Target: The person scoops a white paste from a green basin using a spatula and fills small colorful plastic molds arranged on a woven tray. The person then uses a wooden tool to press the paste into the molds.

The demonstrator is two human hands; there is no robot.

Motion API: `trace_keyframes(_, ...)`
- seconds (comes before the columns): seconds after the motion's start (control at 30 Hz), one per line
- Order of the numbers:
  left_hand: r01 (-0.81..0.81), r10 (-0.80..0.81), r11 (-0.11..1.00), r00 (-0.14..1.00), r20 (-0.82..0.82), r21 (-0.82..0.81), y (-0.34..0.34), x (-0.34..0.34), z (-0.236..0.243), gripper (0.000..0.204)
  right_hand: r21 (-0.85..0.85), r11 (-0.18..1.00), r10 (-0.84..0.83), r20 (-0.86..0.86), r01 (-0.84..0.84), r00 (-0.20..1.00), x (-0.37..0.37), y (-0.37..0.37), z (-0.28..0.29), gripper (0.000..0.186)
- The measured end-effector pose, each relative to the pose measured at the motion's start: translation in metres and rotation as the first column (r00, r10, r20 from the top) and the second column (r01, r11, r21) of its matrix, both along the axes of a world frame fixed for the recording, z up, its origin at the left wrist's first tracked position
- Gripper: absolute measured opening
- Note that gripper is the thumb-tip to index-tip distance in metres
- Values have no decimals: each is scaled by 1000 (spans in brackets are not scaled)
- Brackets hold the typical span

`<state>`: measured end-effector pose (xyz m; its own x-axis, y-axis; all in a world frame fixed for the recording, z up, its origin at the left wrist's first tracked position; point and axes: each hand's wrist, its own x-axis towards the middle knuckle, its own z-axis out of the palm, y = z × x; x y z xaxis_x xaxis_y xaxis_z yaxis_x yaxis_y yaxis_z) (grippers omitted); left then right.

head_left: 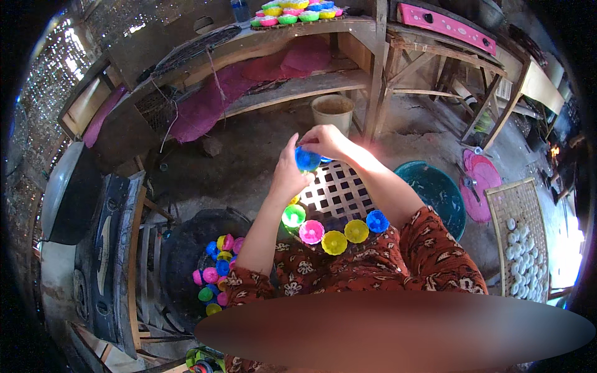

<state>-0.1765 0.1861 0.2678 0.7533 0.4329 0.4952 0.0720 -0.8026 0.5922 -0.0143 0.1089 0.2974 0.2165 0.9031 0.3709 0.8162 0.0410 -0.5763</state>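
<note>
My left hand [288, 169] is closed round a small blue fluted cup [307, 160], held up over a woven lattice tray [339, 194]. The fingers of my right hand [326, 142] are pressed together at the cup's upper rim; the fingertips are partly hidden. Along the near edge of the tray stand a green cup [293, 216], a pink cup [311, 232], a yellow cup [334, 243], a second yellow cup [356, 231] and another blue cup [377, 221]. A bit of blue shows just below my right hand, mostly covered.
Left of me, a dark basin [180, 264] holds several colourful cups [211, 275]. A teal tub [444, 199] stands at right, near a bamboo tray [497, 208] of round pale pieces. Ahead are a bucket [333, 113] and a wooden shelf [305, 87] topped with filled cups [298, 12].
</note>
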Motion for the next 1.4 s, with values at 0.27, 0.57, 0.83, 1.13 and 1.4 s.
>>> trace_keyframes(0.27,57,-60,998,994,93,35,3,12,-19,102,23,969,-227,-325,247,918,67,-29,-28,24)
trace_keyframes(0.57,34,-50,976,996,-71,-213,11,-2,-36,92,-279,654,-739,-434,703,516,105,-47,-107,20)
trace_keyframes(0.83,40,-52,982,997,-61,-185,13,-13,-36,93,-354,598,-792,-127,719,596,115,-79,-103,24)
trace_keyframes(1.13,14,-20,991,999,-43,-136,13,-20,-29,94,-222,887,-270,462,404,845,50,-66,-86,71)
trace_keyframes(1.4,57,-70,980,996,-63,-190,11,-34,-22,92,-345,807,-285,484,480,828,51,-45,-92,83)
